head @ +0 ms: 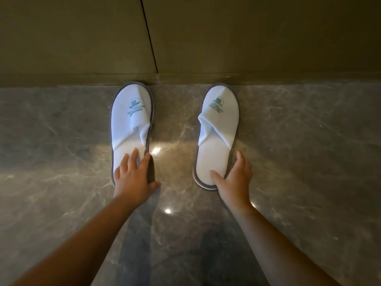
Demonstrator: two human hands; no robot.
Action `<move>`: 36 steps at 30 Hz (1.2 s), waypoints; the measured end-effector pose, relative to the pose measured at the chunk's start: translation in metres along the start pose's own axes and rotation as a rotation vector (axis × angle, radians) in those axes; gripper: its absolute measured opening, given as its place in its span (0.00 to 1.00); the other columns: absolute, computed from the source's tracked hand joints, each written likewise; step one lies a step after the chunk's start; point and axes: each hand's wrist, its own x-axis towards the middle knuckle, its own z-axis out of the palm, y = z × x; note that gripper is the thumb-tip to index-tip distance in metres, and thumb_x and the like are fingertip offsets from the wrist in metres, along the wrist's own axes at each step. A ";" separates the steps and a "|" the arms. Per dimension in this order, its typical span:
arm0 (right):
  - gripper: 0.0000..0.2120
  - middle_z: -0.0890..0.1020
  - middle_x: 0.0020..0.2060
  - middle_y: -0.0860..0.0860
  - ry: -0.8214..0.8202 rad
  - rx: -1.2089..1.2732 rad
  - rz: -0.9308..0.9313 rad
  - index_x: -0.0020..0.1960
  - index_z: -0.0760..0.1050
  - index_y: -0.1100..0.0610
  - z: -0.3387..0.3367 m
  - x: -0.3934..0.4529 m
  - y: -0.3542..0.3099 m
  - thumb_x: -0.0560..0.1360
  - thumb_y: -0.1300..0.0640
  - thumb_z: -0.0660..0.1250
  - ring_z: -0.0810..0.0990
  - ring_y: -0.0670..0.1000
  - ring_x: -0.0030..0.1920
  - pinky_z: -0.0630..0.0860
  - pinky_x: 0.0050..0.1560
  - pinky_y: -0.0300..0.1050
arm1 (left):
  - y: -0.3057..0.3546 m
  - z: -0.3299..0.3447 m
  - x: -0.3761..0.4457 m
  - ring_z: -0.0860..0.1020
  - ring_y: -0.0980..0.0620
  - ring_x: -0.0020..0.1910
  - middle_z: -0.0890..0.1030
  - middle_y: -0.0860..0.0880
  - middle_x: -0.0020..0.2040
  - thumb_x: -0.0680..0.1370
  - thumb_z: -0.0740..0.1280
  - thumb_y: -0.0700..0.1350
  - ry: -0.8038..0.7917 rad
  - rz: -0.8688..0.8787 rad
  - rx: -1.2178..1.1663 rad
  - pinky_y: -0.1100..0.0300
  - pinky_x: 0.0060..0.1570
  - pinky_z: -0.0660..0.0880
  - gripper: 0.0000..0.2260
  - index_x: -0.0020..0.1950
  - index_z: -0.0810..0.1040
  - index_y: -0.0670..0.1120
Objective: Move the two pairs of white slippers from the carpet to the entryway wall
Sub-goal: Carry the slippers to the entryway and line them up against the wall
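Your left hand (pixel 133 178) lies flat and open on the heel of the left slipper (pixel 132 124); your right hand (pixel 235 178) is open too, cupping the heel edge of the right slipper (pixel 218 133). Neither grips. Both toes seem to touch the wall (pixel 185 38) ahead of your fingers, though the shadow hides the contact. Push harder on the polished floor (pixel 61 141) and a slipper may skid askew or crumple.

Bare forearms, unsleeved, ringless hands (pixel 134 174)
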 end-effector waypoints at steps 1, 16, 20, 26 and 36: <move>0.44 0.61 0.69 0.60 -0.021 -0.044 -0.029 0.71 0.53 0.58 0.005 0.000 -0.005 0.63 0.52 0.74 0.61 0.61 0.68 0.62 0.69 0.58 | -0.002 -0.001 0.000 0.47 0.39 0.73 0.50 0.42 0.75 0.69 0.68 0.55 0.008 0.006 -0.006 0.39 0.70 0.53 0.37 0.72 0.52 0.50; 0.43 0.49 0.74 0.58 -0.137 -0.459 -0.153 0.72 0.49 0.53 0.034 0.002 -0.011 0.65 0.46 0.69 0.53 0.62 0.71 0.59 0.68 0.59 | -0.038 -0.006 -0.005 0.45 0.39 0.73 0.47 0.43 0.75 0.67 0.71 0.51 -0.018 0.026 -0.074 0.41 0.71 0.53 0.39 0.72 0.53 0.52; 0.42 0.49 0.74 0.57 -0.151 -0.435 -0.224 0.71 0.51 0.52 0.049 -0.010 -0.017 0.65 0.47 0.69 0.53 0.61 0.70 0.59 0.68 0.58 | -0.039 -0.004 -0.005 0.45 0.41 0.73 0.46 0.44 0.76 0.68 0.70 0.52 -0.016 0.016 -0.086 0.42 0.71 0.53 0.39 0.72 0.52 0.53; 0.41 0.49 0.74 0.56 -0.137 -0.381 -0.191 0.71 0.50 0.50 0.071 -0.012 -0.034 0.65 0.46 0.68 0.51 0.61 0.70 0.58 0.68 0.60 | -0.041 -0.004 -0.006 0.44 0.41 0.73 0.46 0.44 0.76 0.68 0.70 0.54 -0.018 0.026 -0.085 0.41 0.71 0.52 0.39 0.72 0.51 0.52; 0.41 0.50 0.74 0.56 -0.135 -0.398 -0.219 0.71 0.51 0.50 0.079 -0.013 -0.033 0.65 0.45 0.69 0.52 0.60 0.69 0.59 0.67 0.59 | -0.041 -0.002 -0.006 0.44 0.42 0.73 0.45 0.45 0.76 0.68 0.70 0.54 -0.023 0.022 -0.084 0.41 0.71 0.52 0.39 0.72 0.50 0.54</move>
